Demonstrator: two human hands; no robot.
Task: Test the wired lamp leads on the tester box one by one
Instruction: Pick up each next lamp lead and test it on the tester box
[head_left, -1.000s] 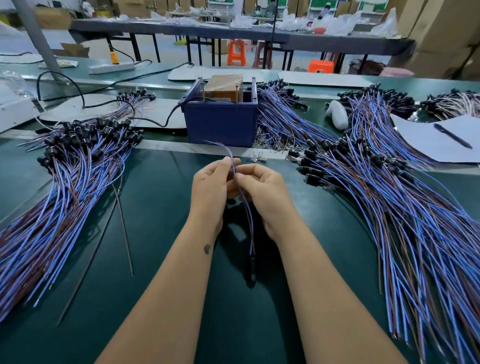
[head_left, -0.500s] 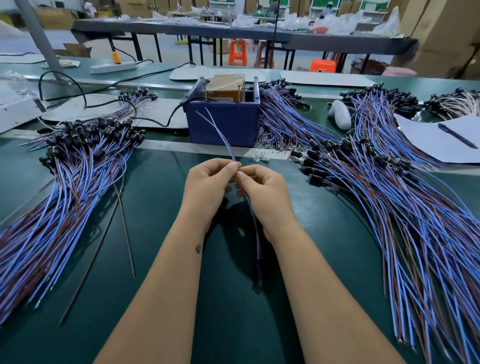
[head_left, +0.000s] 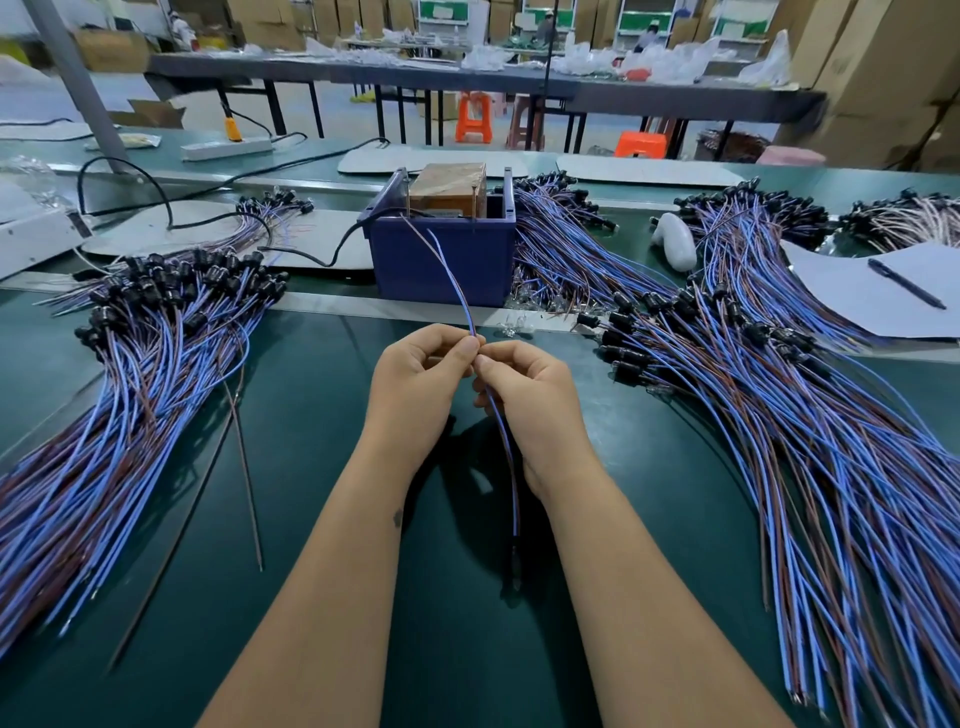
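Green bench (head_left: 311, 467), lead piles both sides. Left hand (head_left: 415, 384) and right hand (head_left: 530, 395) both pinching one lamp lead (head_left: 457, 291); long axis fore-aft, bare ends reaching forward to tester box (head_left: 441, 260), straight ahead, just beyond fingertips.

Lead ends (head_left: 415, 228) now at tester box (head_left: 441, 260)
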